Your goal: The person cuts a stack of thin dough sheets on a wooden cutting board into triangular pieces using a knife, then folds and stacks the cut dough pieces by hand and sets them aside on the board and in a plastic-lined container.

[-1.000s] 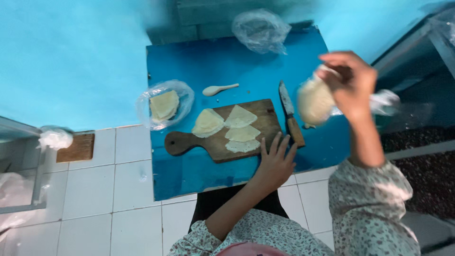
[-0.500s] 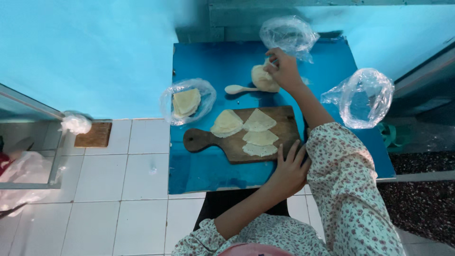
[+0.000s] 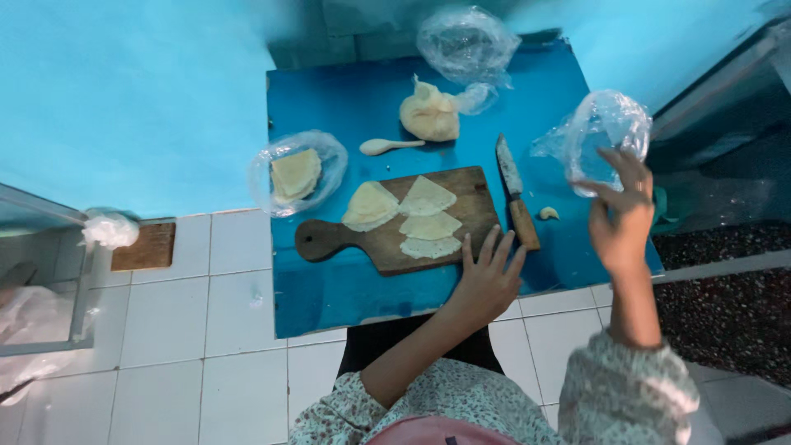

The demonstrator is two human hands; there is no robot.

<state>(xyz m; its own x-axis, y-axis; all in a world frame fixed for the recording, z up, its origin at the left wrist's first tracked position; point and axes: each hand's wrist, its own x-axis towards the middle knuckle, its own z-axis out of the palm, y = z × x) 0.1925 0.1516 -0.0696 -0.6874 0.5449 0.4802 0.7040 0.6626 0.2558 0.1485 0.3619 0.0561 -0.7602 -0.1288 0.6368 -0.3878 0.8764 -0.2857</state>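
Holding a crumpled clear plastic bag [image 3: 606, 136] aloft above the right edge of a blue bench [image 3: 329, 288], the right hand [image 3: 620, 216] pinches the thin film between fingertips and thumb; the bag is see-through, wrinkled, puffed open and looks empty. The left hand [image 3: 488, 276] lies flat with fingers spread, pressing on the near corner of a wooden cutting board [image 3: 387, 243] that carries four pale, flat folded dough pieces [image 3: 408, 214]. Just beside the board on the right lies a knife [image 3: 517, 194] with a wooden handle. Farther back sit a lump of pale dough [image 3: 428, 115] touching its own loose plastic wrap, a pale spoon [image 3: 387, 147], and another bag [image 3: 297, 173] holding a flat yellowish piece.
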